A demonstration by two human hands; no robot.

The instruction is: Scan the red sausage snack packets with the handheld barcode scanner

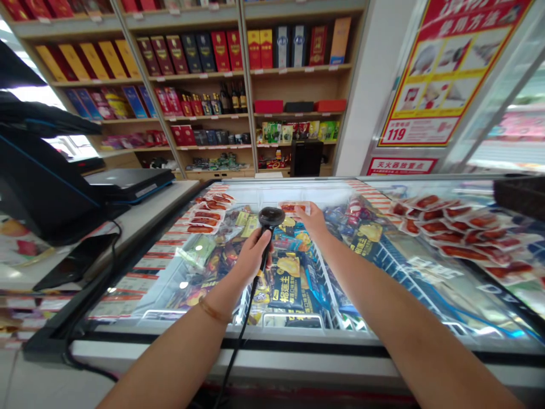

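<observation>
My left hand [254, 250] is wrapped round the handle of a black corded barcode scanner [271, 215], its head up and its cable trailing down toward me. Just beyond the scanner, my right hand [312, 217] pinches a small clear packet of reddish sausage [290, 208] by its right end. Both hands are above the glass top of a chest freezer [166, 295]. To the left on the glass lies a group of similar sausage packets [207, 215]. A larger pile of sausage packets [460, 227] sits on the right side.
Under the glass are wire baskets with bagged frozen goods [287, 284]. At left stand a counter scale [131, 183] and a dark phone-like slab [79, 261]. A dark box [522, 199] is at far right. Shelves with boxed bottles [221, 51] rise behind.
</observation>
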